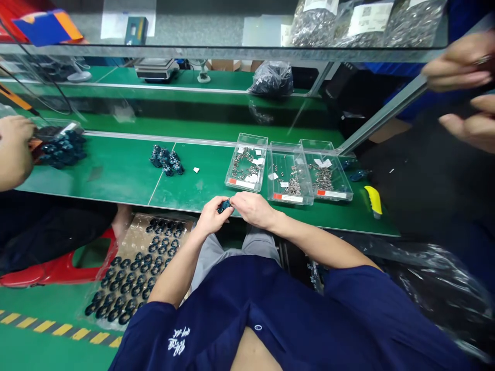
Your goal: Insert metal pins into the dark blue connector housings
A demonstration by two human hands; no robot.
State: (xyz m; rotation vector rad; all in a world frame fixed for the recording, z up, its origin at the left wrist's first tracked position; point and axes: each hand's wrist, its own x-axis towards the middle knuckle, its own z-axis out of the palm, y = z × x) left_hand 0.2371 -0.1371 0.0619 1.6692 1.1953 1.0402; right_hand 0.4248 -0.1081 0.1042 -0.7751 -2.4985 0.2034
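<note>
The green floor [38,353] (partly yellow-striped) lies below a green workbench [116,175].

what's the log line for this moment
left hand: holds dark-blue part | right hand: at same part | clear plastic trays: on green bench

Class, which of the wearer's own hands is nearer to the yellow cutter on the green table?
Right. The right hand is well to the left of the yellow cutter; the left hand is even farther left, holding the small blue part.

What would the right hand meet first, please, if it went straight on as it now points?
Probably the small dark blue part held in the left hand; the right hand may already touch it.
</note>
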